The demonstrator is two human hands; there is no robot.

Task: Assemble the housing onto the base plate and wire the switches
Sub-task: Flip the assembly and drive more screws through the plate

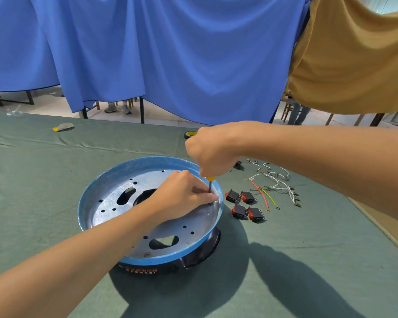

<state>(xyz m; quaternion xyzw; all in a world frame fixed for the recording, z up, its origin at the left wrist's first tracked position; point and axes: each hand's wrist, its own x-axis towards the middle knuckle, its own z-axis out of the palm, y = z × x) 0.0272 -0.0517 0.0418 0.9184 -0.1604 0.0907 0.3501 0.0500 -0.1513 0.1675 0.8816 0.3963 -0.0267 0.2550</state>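
Galvanised, blue-rimmed base plate (115,203) seated atop the black housing (200,253), at the middle of the green-clothed worktop (44,180). Upright just inside the plate's right rim: a yellow-handled screwdriver (210,185), tip down on the metal. Right hand (213,150) above it, fingers curled tight round the handle in a fist. Left hand (182,196) lower, inside the plate, fingers (205,196) pressed together and pinching the shaft near its tip. Just right of the plate, four black-and-red rocker switches (244,204) in two pairs; beyond them, loose white, red and yellow-green wires (274,184). Behind the right hand, partly hidden, a roll of tape (190,134). Farther back, a hanging blue curtain (170,53).
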